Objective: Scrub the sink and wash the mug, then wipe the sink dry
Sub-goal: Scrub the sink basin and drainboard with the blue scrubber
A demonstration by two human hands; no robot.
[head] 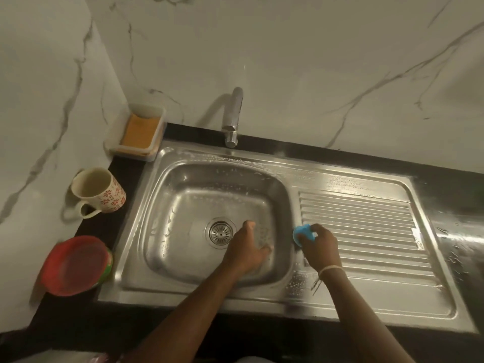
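Gripping blue sponge (303, 233) in my right hand (320, 244) at the steel sink (262, 297) basin's right rim. Left hand (248, 248) open, fingers spread, inside basin by drain. Floral ceramic mug (97, 191) upright on black table (125, 169), well left of both hands.

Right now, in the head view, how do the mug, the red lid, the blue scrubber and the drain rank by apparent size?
1. red lid
2. mug
3. drain and blue scrubber: look alike; the right hand partly hides the scrubber.
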